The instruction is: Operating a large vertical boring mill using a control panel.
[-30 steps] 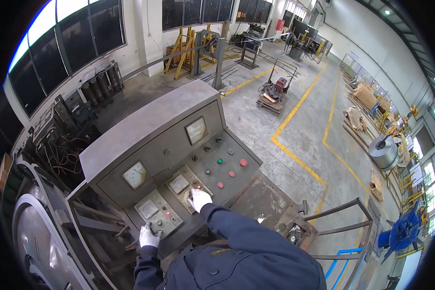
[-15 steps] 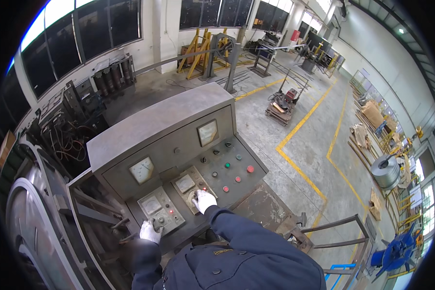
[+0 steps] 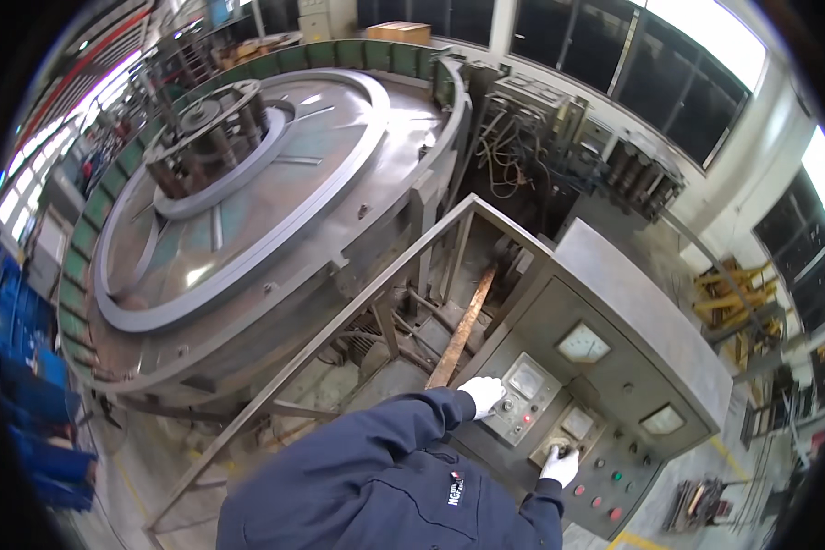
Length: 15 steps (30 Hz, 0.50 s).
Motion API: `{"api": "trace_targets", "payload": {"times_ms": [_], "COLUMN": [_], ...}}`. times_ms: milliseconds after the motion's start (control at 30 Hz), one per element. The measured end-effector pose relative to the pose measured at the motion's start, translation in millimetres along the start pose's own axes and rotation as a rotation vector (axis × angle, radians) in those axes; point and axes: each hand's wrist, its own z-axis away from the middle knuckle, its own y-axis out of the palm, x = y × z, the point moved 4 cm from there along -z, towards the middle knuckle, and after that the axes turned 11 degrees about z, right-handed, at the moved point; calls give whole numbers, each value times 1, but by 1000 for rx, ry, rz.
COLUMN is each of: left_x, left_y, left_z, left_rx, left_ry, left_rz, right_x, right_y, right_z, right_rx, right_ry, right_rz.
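My right hand [image 3: 560, 467], in a white glove, is closed on a dark control knob [image 3: 568, 451] low on the right-hand control module [image 3: 578, 422]. My left hand [image 3: 482, 396], gloved the same way, rests with curled fingers at the left edge of the other control module [image 3: 526, 379]. What its fingers hold, if anything, is hidden. A red light [image 3: 527, 418] glows on that left module. Both modules sit on the sloping face of a grey control console [image 3: 628, 385], below two square dial gauges. Red and green push buttons lie right of my right hand.
A large round machine table [image 3: 339, 197] with concentric rings fills the left. A metal railing [image 3: 339, 325] runs between it and me. A rusty bar [image 3: 463, 330] slants beyond my left hand. Cables and cylinders stand behind the console, with yellow frames [image 3: 733, 293] farther right.
My view has swung left, bringing the round machine into sight and shifting the console to the lower right. My hands stay at their two modules, the right still on its knob.
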Motion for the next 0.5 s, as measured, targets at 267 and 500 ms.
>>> {"api": "trace_targets", "payload": {"times_ms": [267,500], "left_x": [-3,0], "left_y": [3,2], "left_z": [-3,-1], "left_rx": [-47,-99], "left_ry": [15,33], "left_rz": [-5,7], "right_x": [-5,7], "right_y": [-2,-12], "right_z": [-6,-1], "right_rx": [-34,-32], "right_ry": [-23,-17], "right_rz": [49,83]}}
